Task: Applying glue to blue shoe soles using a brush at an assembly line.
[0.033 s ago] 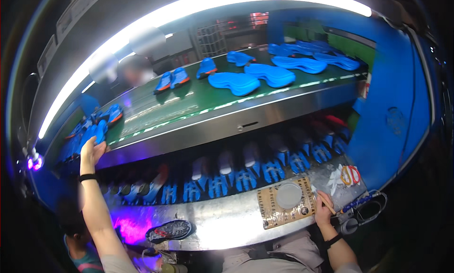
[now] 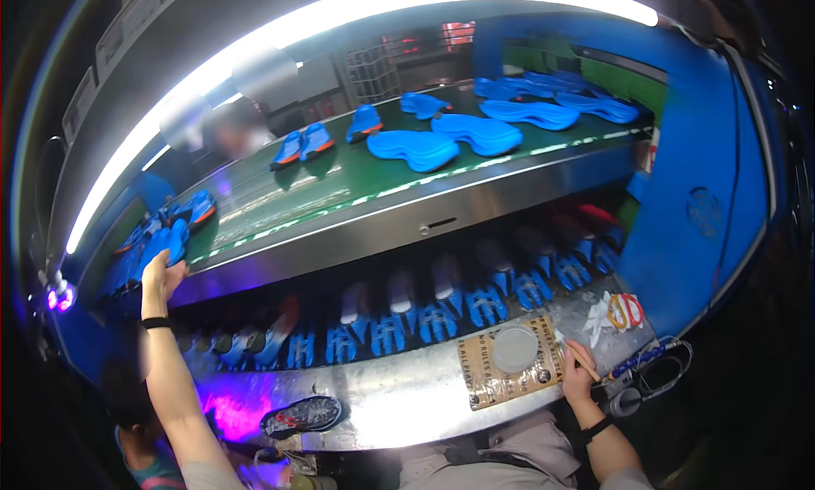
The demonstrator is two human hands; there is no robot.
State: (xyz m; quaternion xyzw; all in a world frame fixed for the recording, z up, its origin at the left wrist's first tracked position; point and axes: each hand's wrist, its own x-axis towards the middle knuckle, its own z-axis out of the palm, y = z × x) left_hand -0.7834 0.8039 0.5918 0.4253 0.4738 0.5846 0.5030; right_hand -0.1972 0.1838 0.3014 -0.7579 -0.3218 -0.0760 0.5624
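Note:
My left hand [image 2: 163, 276] stretches far out to the left end of the upper green conveyor belt [image 2: 255, 203]. Its fingers and thumb close on the near end of a blue shoe sole [image 2: 177, 239], beside other blue shoes [image 2: 200, 207] clustered there. Down at the right of the metal bench, my right hand [image 2: 578, 378] grips a thin brush with a wooden handle [image 2: 582, 359]. A round pale dish [image 2: 514, 349] sits next to that hand on a printed brown sheet [image 2: 486, 390]. The brush's tip is too small to make out well.
Blue soles [image 2: 413, 150] and blue-orange shoes [image 2: 315, 140] stand along the upper belt. Below, a row of blue shoe uppers [image 2: 437, 321] fills a dark lower line. A dark shoe [image 2: 301, 415] lies on the metal bench [image 2: 395, 397]. Tape rolls [image 2: 626, 311] and a hose [image 2: 645, 358] are at right.
The whole view has shifted slightly, things on the belt lying a little further left. Both hands keep their places and their holds.

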